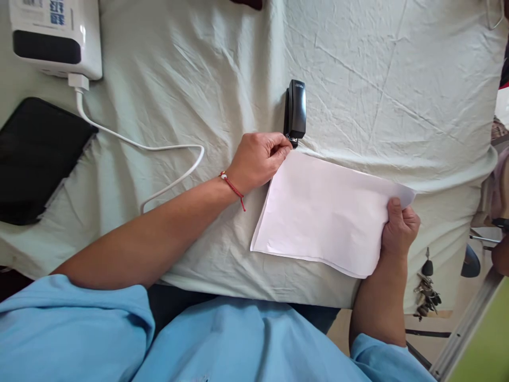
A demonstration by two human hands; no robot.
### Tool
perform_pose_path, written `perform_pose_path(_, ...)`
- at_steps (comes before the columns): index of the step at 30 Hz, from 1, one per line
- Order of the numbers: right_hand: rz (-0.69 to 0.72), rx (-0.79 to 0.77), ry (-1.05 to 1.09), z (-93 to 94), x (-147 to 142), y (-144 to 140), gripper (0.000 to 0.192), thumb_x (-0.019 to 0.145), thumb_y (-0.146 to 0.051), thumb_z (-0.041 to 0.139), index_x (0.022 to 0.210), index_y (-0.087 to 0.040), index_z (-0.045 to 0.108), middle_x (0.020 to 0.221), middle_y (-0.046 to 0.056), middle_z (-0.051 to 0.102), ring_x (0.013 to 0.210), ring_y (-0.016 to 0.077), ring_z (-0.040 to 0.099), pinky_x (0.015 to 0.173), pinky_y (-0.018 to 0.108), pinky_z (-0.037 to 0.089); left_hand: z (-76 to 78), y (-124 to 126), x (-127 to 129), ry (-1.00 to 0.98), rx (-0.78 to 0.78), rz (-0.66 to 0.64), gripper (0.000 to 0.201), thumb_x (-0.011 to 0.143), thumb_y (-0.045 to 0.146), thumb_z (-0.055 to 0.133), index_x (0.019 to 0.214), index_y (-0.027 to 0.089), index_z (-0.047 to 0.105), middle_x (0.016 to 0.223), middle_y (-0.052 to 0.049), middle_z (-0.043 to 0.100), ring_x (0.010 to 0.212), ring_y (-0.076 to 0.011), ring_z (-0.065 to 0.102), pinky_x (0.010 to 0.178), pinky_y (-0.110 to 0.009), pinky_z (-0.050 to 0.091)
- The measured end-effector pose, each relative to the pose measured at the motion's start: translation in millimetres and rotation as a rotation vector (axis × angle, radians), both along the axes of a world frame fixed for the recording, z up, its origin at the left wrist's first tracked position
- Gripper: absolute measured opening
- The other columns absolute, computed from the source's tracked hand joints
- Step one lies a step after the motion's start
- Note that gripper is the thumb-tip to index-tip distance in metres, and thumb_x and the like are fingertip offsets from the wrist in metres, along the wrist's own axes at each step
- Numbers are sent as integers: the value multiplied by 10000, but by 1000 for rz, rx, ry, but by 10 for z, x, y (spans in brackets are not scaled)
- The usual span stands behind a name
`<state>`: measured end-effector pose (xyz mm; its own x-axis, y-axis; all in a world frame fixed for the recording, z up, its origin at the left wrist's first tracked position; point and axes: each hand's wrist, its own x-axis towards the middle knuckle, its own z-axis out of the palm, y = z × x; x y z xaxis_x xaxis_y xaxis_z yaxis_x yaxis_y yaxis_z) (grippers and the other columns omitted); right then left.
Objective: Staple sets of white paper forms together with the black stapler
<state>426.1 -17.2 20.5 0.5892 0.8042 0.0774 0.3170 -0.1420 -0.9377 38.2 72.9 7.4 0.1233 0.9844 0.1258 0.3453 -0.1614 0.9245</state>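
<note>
Several white paper sheets (326,212), loosely stacked, lie between my two hands over the cloth. My left hand (258,159) pinches their upper left corner, close to the front end of a black stapler (297,109). With its thumb on top, my right hand (400,225) grips the sheets at their right edge. The stapler rests on the cloth just beyond the paper, its nose pointing toward me. Whether the paper corner touches the stapler I cannot tell.
Wrinkled pale cloth (214,63) covers the table. At the left lie a black tablet-like device (43,159) and a white box-shaped device (89,40) with a white cable (159,147) plugged in. A bunch of keys (426,292) hangs at the lower right.
</note>
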Motion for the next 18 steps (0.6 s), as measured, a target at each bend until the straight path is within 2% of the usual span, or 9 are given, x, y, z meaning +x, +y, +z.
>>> perform_pose_path(3,26,-33,11,14,-8,20,662,775,-822,1067,886,-204,858,893,41,767,825,182,651,691,305,575,-39,48,3,-1,-47,52,115,1026,185,735,1067,218,837,846,4,849,782,-198,749,830,-364,568)
perform_pose_path(4,43,-43,23,20,-12,23,637,784,-796,1070,913,-206,869,919,40,789,843,179,663,714,297,585,-55,64,4,-12,-66,74,121,1018,152,751,1090,236,799,784,36,800,730,-185,710,810,-363,559)
perform_pose_path(6,71,-50,64,34,-21,18,578,785,-726,1085,964,-213,887,964,33,827,870,168,677,757,277,599,-88,96,5,-57,-104,125,221,1009,89,775,1116,272,711,687,90,684,655,-165,632,771,-363,532)
perform_pose_path(9,109,-65,119,66,-22,-16,532,760,-643,1103,1035,-230,910,1011,30,864,889,173,696,778,273,612,-143,142,2,-138,-136,185,343,1030,51,822,1081,294,585,672,114,589,652,-144,588,756,-362,507)
perform_pose_path(13,197,-190,75,116,5,-72,532,803,-679,1079,1064,-244,918,1042,53,873,923,222,741,769,314,629,-217,171,-3,-110,-69,199,369,1087,167,871,1048,292,526,718,95,553,681,-147,612,764,-365,506)
perform_pose_path(18,121,-224,4,142,-12,-89,578,776,-720,1086,980,-207,914,932,49,827,830,215,696,697,327,594,-208,96,23,-52,-33,167,390,955,124,856,1114,310,552,795,81,663,712,-177,651,794,-360,547)
